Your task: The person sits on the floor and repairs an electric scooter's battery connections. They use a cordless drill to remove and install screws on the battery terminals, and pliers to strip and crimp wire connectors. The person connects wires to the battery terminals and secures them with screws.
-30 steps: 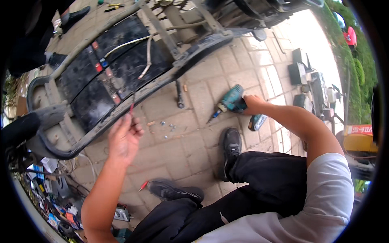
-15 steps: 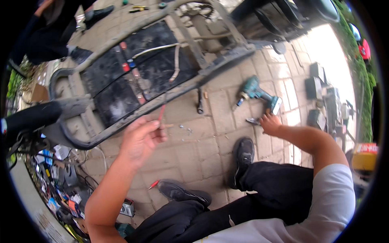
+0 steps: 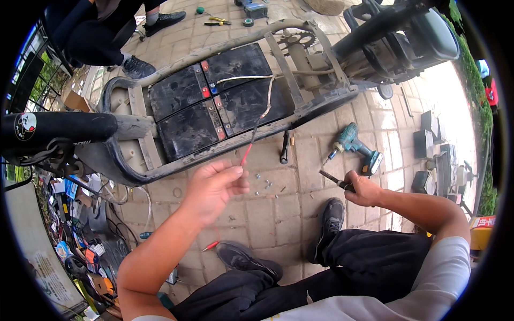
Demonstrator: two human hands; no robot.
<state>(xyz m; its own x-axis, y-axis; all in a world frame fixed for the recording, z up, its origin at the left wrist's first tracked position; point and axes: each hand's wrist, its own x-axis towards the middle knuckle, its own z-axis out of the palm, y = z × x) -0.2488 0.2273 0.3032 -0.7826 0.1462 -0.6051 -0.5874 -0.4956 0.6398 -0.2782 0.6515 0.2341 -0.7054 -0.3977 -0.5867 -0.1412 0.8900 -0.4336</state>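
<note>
My left hand (image 3: 214, 187) pinches a thin red wire (image 3: 247, 153), which meets a dark-and-white cable (image 3: 265, 107) running over several black batteries (image 3: 184, 134). The batteries lie inside the dusty frame (image 3: 176, 161) of a vehicle. Off to the right, my right hand (image 3: 364, 190) is closed on a slim dark hand tool (image 3: 333, 178); its end points up and left, and its exact kind is unclear. Just above that hand, a teal cordless drill (image 3: 353, 142) rests on the paving. A black-handled tool (image 3: 285, 148) lies beside the frame rail.
Small metal bits (image 3: 258, 176) are scattered on the paving between my hands. A red-handled probe (image 3: 211, 246) lies by my left shoe. Mixed parts and boxes (image 3: 80, 230) pile up at left. Another person's shoe (image 3: 138, 67) stands behind the frame, near yellow-handled pliers (image 3: 218, 22).
My right hand has lifted the slim dark tool off the paving. My left hand still pinches the red wire. The view has shifted, so the whole scene sits a little differently.
</note>
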